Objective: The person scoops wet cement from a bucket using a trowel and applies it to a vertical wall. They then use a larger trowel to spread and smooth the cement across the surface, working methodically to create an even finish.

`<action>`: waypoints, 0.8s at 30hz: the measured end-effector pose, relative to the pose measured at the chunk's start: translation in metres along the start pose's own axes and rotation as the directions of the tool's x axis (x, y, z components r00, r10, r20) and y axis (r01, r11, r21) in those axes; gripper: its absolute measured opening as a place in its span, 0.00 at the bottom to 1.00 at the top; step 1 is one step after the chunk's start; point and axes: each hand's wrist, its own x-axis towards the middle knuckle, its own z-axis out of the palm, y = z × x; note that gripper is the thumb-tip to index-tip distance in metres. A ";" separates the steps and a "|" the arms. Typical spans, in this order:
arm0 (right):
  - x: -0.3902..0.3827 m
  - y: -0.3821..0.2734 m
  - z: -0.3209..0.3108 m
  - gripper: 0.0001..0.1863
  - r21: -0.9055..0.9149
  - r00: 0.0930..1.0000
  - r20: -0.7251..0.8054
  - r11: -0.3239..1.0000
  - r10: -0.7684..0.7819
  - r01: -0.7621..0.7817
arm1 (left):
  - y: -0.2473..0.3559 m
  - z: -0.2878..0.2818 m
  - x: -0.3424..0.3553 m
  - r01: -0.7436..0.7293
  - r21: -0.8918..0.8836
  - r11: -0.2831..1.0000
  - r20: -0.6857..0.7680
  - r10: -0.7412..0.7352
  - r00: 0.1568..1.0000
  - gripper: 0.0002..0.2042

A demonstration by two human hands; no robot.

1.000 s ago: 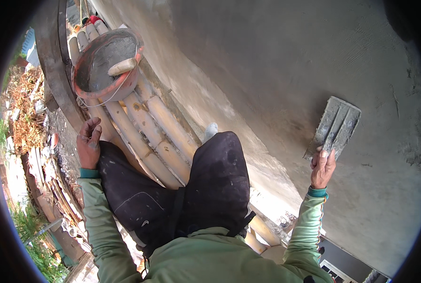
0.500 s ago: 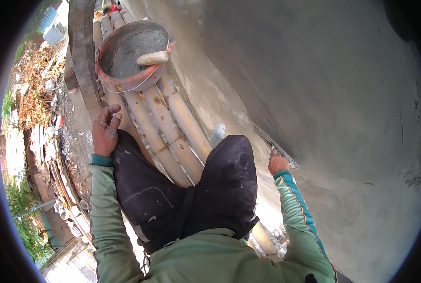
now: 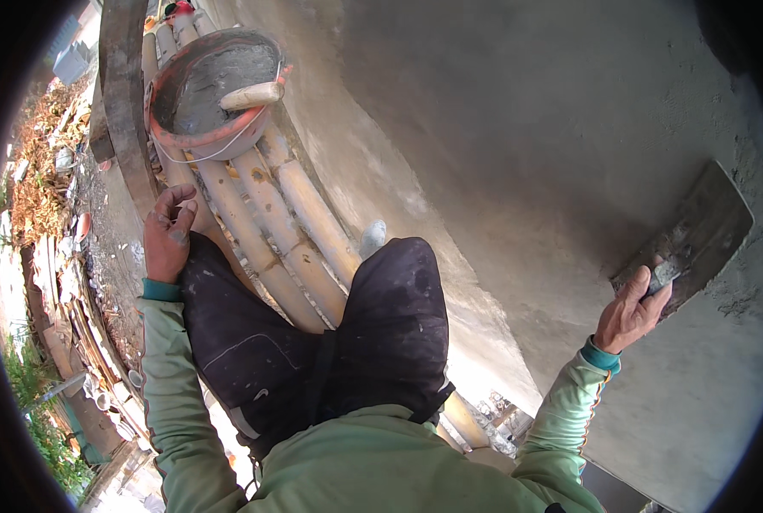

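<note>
My right hand [image 3: 627, 320] is closed round the handle of a plastering trowel [image 3: 713, 224], a flat rectangular grey blade held against the grey plastered wall [image 3: 518, 128] on the right. The blade is tilted, its far corner pointing up and right. My left hand [image 3: 167, 232], smeared with grey, rests by my left knee with its fingers loosely curled and nothing visible in them. Ahead of it stands an orange-rimmed bucket [image 3: 219, 141] of wet grey mortar [image 3: 219, 81]. A wooden handle [image 3: 251, 96] sticks out across the bucket's rim; the rest of that tool is hidden.
Bamboo poles [image 3: 266, 227] laid side by side run under the bucket and between my legs. A weathered wooden plank [image 3: 126, 94] rises along the left. Below, at far left, lie dry leaves [image 3: 41, 171], stacked boards [image 3: 73, 316] and green plants [image 3: 56, 436].
My right hand has swung right and upward across the wall with the trowel, whose blade now shows its broad face. My left hand stays by the knee; the whole view has shifted slightly.
</note>
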 end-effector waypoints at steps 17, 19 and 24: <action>-0.202 0.135 0.188 0.13 -0.319 0.507 0.861 0.818 0.040 0.478 | 0.005 -0.003 0.003 0.024 0.055 0.998 -0.032 -0.023 0.999 0.14; -0.156 0.094 0.170 0.12 -0.338 0.598 0.801 0.840 0.019 0.424 | 0.008 0.004 0.004 0.029 0.051 0.998 0.001 -0.029 1.000 0.14; -0.073 0.023 0.116 0.14 -0.055 0.938 0.266 0.968 -0.221 0.244 | -0.004 0.002 0.002 -0.007 0.008 1.000 -0.018 0.007 1.000 0.15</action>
